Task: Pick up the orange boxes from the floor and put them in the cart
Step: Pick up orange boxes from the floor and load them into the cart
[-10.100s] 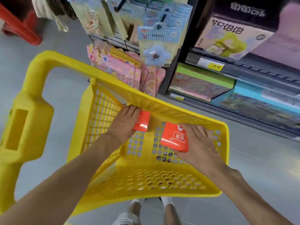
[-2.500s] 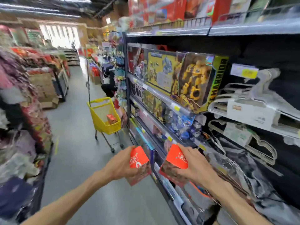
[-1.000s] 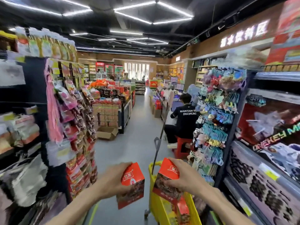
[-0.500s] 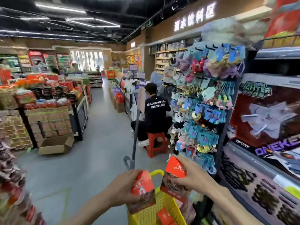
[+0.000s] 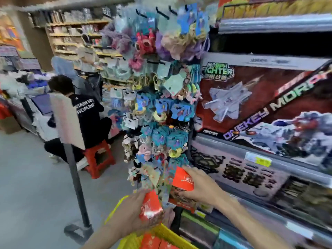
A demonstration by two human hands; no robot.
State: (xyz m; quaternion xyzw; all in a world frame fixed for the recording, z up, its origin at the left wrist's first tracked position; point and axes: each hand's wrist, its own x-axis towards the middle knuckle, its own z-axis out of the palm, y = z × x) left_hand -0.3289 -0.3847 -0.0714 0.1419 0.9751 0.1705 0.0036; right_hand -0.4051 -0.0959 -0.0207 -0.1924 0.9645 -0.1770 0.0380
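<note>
Head view showed the left hand (image 5: 133, 211) wrapped shut around one orange box (image 5: 150, 206) at six o'clock, and the right hand (image 5: 201, 187), fingers curled at about five o'clock, clamped on a second box (image 5: 183, 183) held tilted, both just above the near rim of the yellow cart (image 5: 167, 230). More orange boxes (image 5: 154, 242) lay in the cart below, so the step looked like delivery, and the next move would call for lowering both forearms into the basket and letting go. Outward, a rack of trinkets (image 5: 158, 108) hung at twelve o'clock, toy shelves (image 5: 269, 105) ran at three, and a person (image 5: 84, 112) sat on a red stool (image 5: 99, 157) at ten.
</note>
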